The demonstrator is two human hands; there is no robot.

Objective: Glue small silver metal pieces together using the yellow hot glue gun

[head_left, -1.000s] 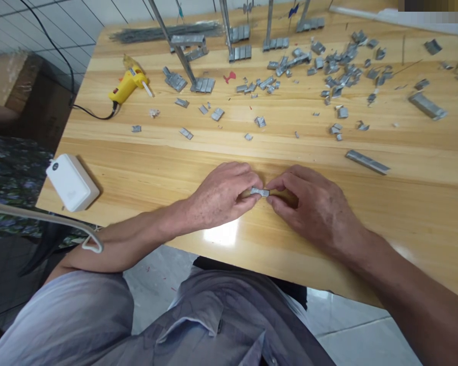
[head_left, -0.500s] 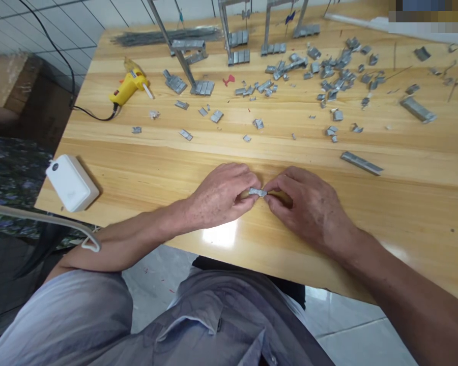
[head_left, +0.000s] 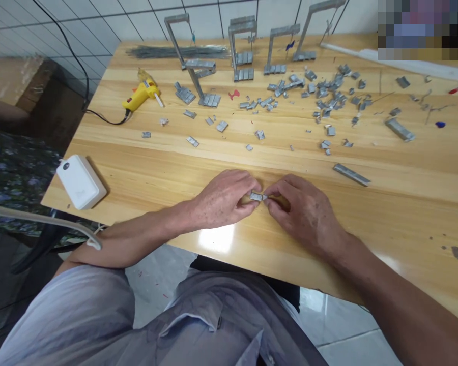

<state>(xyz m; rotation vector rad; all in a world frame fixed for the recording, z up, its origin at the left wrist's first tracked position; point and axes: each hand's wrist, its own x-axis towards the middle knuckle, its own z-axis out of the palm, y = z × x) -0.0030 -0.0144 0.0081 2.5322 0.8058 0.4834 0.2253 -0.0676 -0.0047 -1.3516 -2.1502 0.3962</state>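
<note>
Between my two hands, just above the wooden table [head_left: 152, 168], is a small grey metal piece [head_left: 256, 196]. My left hand [head_left: 229, 198] pinches its left end between thumb and fingers. The fingertips of my right hand [head_left: 303, 206] are closed on the narrow right end, where a small pointed bit shows. Beyond the hands lie scattered grey metal pieces [head_left: 222, 126], and a longer grey strip [head_left: 351, 174] rests to the right of my right hand.
A yellow glue gun [head_left: 142, 96] and a white box-shaped device [head_left: 81, 182] are on the left. Grey metal stands [head_left: 200, 86] rise along the back, near a bundle of thin wires [head_left: 179, 52]. A red piece [head_left: 234, 94] lies among the scraps.
The view has tilted up, showing more of the stands and wall. The metal piece between my hands has turned slightly, its flat face now more visible. Both hands keep their hold.
</note>
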